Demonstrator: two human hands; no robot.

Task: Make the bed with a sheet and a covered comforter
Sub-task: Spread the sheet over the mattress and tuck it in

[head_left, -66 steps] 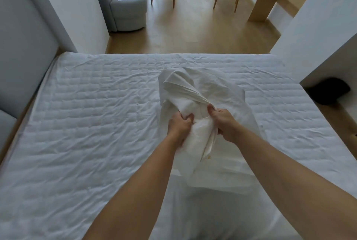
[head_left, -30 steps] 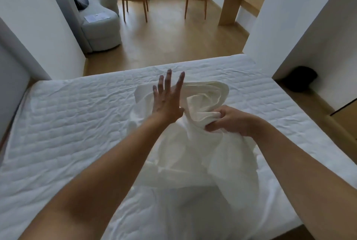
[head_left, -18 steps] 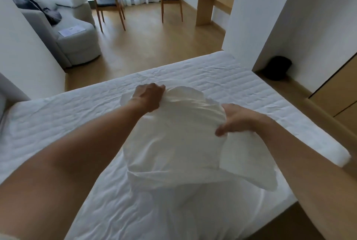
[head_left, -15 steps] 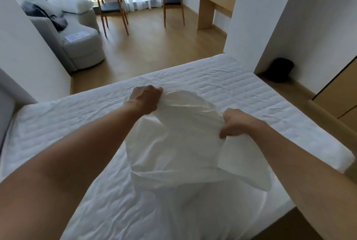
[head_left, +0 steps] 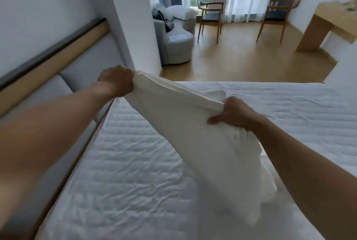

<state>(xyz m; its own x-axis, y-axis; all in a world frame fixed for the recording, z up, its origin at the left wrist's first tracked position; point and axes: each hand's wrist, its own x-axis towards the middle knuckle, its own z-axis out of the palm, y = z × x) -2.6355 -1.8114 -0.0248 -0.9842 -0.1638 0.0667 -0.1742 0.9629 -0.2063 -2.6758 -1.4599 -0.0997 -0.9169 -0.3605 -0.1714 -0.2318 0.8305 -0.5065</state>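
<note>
A white sheet (head_left: 193, 133) hangs folded in the air above the quilted white mattress (head_left: 119, 172). My left hand (head_left: 117, 81) grips its upper far corner, out near the padded grey headboard (head_left: 90, 59). My right hand (head_left: 233, 113) grips the same top edge further right, with the thumb on the near side of the cloth. The edge is stretched taut between my hands. Below my right hand the sheet droops in loose folds towards the bed's near side.
A white wall pillar (head_left: 133, 27) stands past the headboard. Beyond the bed lie wooden floor, a grey armchair (head_left: 175, 42) piled with pillows, two wooden chairs (head_left: 210, 19) by the curtained window, and a wooden desk (head_left: 328, 25) at right.
My hands have pulled apart, the left swinging out towards the headboard, so the bunched sheet is drawn into a taut edge. The view has turned left and lifted.
</note>
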